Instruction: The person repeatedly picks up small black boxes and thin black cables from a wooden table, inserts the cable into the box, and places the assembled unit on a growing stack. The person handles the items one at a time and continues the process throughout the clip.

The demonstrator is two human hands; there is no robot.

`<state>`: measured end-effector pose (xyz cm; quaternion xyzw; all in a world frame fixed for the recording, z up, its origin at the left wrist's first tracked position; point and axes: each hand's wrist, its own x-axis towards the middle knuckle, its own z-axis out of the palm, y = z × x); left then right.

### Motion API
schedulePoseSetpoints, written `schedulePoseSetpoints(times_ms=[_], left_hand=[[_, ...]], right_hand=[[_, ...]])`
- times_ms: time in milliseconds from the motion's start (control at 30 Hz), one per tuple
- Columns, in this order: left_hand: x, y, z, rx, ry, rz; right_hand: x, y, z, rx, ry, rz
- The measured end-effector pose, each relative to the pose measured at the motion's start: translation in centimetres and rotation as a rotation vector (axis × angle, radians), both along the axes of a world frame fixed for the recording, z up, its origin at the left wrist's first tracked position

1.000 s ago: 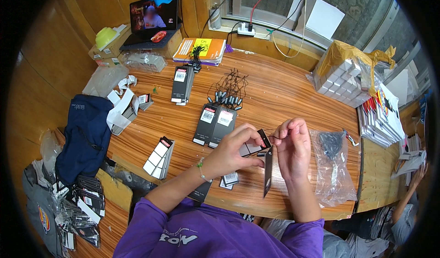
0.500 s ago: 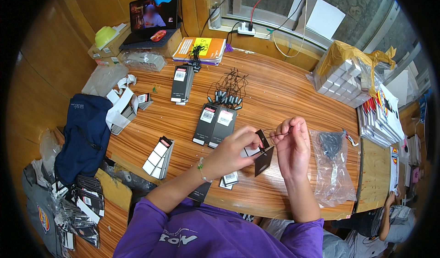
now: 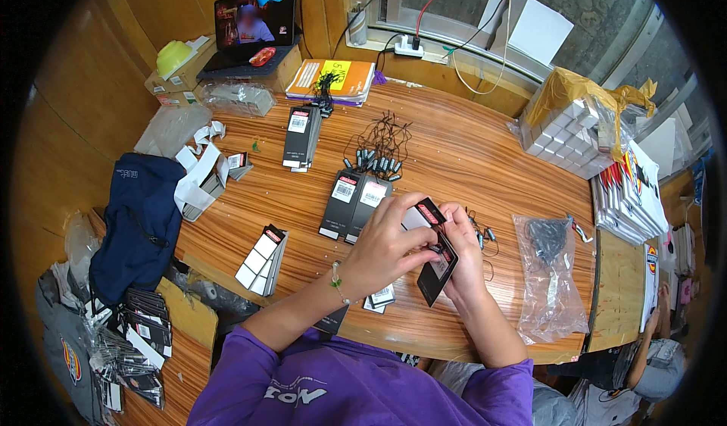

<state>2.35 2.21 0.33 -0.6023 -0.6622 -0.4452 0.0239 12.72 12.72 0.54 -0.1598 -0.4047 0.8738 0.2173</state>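
Note:
My left hand (image 3: 394, 240) pinches a white hang tag (image 3: 424, 212) with a black and red top. My right hand (image 3: 465, 263) has its fingers closed on a black hang tag (image 3: 434, 282), and the left fingertips press against that tag's upper part. Whatever is between the fingertips there is mostly hidden. Loose black hang-tag strings (image 3: 482, 235) with small barrel ends lie just beyond the right hand. Beyond the left hand are two stacks of dark barcoded tags (image 3: 338, 205), with a tangle of black strings (image 3: 379, 146) at their tops. A small tag pile (image 3: 381, 297) shows under my left wrist.
White-panelled tags (image 3: 261, 263) are fanned left of my arm. A further dark tag stack (image 3: 300, 138) stands farther back. To the right lies a clear plastic bag (image 3: 549, 282) of black strings; behind it sit wrapped white boxes (image 3: 572, 127). A navy bag (image 3: 136, 221) rests at left.
My right hand has come down and in from its raised string-pinching pose and now grips the black tag. The left fingers have shifted onto that tag too. Strings beyond the right hand are now visible.

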Motion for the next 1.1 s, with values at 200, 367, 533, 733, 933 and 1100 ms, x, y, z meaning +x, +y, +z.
schedulePoseSetpoints(times_ms=[200,367,533,733,933,1100], left_hand=[[-0.4,0.1,0.2,0.054,-0.025,-0.007],[-1.0,-0.9,1.7,0.036,0.001,0.071],[-2.1,-1.3,1.9,0.035,-0.052,0.064],[-1.8,-1.3,1.9,0.037,-0.229,0.056],[-1.7,-1.2,1.9,0.023,-0.483,-0.001],[-1.3,-1.1,1.9,-0.048,-0.909,-0.137]], right_hand=[[-0.2,0.6,-0.5,0.076,0.024,-0.05],[0.1,2.6,-0.3,0.15,-0.012,-0.18],[0.2,4.3,0.1,0.213,0.025,-0.322],[0.3,4.2,0.8,0.069,0.184,-0.273],[1.3,3.3,2.0,0.45,0.059,-0.201],[1.7,1.7,2.7,0.568,-0.013,-0.034]])
